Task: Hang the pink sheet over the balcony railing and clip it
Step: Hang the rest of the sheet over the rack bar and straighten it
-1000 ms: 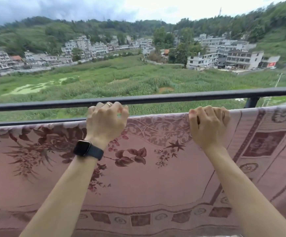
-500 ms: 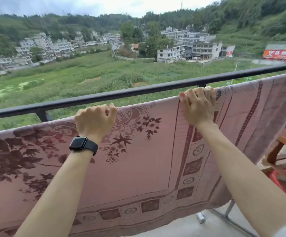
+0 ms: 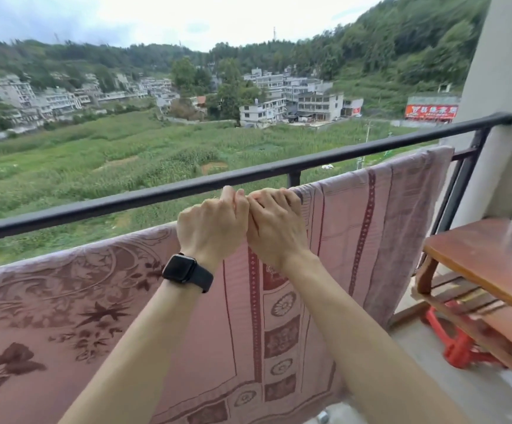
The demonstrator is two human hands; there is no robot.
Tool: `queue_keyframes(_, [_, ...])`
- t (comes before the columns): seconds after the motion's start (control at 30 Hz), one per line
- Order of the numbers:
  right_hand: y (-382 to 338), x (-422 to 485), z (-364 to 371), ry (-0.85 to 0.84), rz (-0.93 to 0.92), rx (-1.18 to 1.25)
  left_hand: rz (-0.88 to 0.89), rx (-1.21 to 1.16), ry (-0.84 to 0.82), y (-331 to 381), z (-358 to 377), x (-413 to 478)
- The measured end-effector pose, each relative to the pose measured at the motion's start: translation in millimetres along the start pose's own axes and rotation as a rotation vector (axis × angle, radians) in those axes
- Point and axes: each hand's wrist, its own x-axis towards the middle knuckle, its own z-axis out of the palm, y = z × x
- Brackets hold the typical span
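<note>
Currently the pink sheet (image 3: 80, 301) is draped just under the top bar of the balcony railing (image 3: 156, 194). Its fold is gripped by the left hand (image 3: 213, 221) and right hand (image 3: 274, 228), knuckles touching. The fold is best drawn taut and level along the railing before it is clipped.

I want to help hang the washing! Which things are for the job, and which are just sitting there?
For the job:
pink sheet
balcony railing
left hand
right hand
No clip is visible.

Just there:
wooden table
red plastic object
smartwatch
pillar
</note>
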Motion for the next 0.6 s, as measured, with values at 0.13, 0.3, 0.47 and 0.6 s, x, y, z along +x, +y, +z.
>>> queue_keyframes(0.13, [69.1, 8.5, -6.8, 0.049, -0.01, 0.023, -0.012, 0.069, 0.147, 4.0, 14.0, 0.3])
queue_keyframes(0.3, [213.1, 13.3, -42.7, 0.063, 0.175, -0.106, -0.127, 0.112, 0.122, 4.0, 15.8, -5.1])
queue_keyframes(0.47, [286.9, 19.7, -44.1, 0.109, 0.221, -0.128, -0.216, 0.14, 0.048, 12.6, 21.8, 0.7])
queue_keyframes(0.6, [281.1, 22.1, -32.1, 0.204, 0.237, -0.038, -0.331, 0.16, 0.009, 17.1, 21.2, 3.2])
